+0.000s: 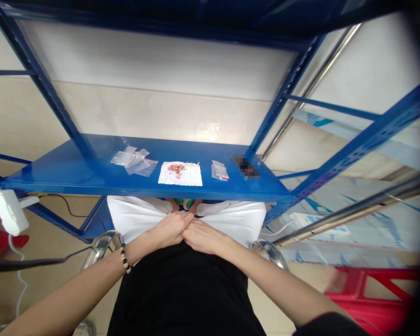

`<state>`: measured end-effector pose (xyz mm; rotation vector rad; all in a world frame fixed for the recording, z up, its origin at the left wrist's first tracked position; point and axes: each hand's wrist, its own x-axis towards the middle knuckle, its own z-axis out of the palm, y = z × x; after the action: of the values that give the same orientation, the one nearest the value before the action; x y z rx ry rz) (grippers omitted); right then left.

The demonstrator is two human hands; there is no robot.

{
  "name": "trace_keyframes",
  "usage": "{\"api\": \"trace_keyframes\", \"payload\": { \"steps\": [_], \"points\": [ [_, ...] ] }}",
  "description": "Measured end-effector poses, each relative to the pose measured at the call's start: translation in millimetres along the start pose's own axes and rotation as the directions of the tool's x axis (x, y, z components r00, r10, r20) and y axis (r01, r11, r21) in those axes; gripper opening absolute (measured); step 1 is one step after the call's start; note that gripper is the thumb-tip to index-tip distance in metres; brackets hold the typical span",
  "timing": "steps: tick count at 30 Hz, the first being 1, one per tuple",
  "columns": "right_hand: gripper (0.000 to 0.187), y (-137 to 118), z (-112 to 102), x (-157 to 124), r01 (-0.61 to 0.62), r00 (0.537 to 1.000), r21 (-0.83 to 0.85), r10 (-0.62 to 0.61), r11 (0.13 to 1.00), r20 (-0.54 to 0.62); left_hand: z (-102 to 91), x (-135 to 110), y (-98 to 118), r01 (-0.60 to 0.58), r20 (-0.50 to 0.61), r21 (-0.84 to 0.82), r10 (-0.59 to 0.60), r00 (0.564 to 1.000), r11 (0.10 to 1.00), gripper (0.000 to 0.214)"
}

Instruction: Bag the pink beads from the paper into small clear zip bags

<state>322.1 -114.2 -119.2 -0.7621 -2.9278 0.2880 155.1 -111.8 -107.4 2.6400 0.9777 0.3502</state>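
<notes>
Pink beads (177, 170), probably, lie on paper (168, 179) beyond the touching hands (185, 228).

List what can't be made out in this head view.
Dark object on the blue steel shelf: pixelated in the head view.
Pink bits on white paper: too small to identify.
Green items: cut off by the shelf's front edge.
Left hand and right hand: fingers partly hidden by each other.

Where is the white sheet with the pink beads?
In the head view, the white sheet lies on the blue metal shelf, between clear plastic bags on the left and a smaller bag on the right.
</notes>
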Motion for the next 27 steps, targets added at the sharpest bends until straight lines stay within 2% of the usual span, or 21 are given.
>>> {"api": "trace_keyframes", "payload": {
  "steps": [4,12,20,24,27],
  "points": [
    [0.021,0,-5,-1,0.018,1.0,-0.037,-0.018,0.999,0.01,3.0,2,-3,0.007,-0.031,-0.003,-0.007,0.999,1.0,0.015],
    [0.022,4,-18,3,0.043,0.998,-0.056,-0.046,0.997,-0.042,2.4,10,-11,0.045,-0.065,0.08,-0.04,0.997,0.996,0.01],
    [0.018,2,-21,2,0.033,0.999,-0.094,-0.033,0.995,-0.001,1.5,8,-13,0.03,-0.054,0.031,-0.029,0.998,0.999,0.009],
    [0.018,2,-34,2,0.027,0.999,-0.047,-0.028,0.999,-0.029,-3.6,8,-21,0.013,-0.099,0.003,-0.013,0.995,1.0,0.006],
    [0.031,4,-47,-1,0.06,0.993,-0.003,-0.06,0.998,-0.103,-10.6,8,-34,0.031,-0.146,-0.053,-0.039,0.989,0.998,0.005]
  ]
}}
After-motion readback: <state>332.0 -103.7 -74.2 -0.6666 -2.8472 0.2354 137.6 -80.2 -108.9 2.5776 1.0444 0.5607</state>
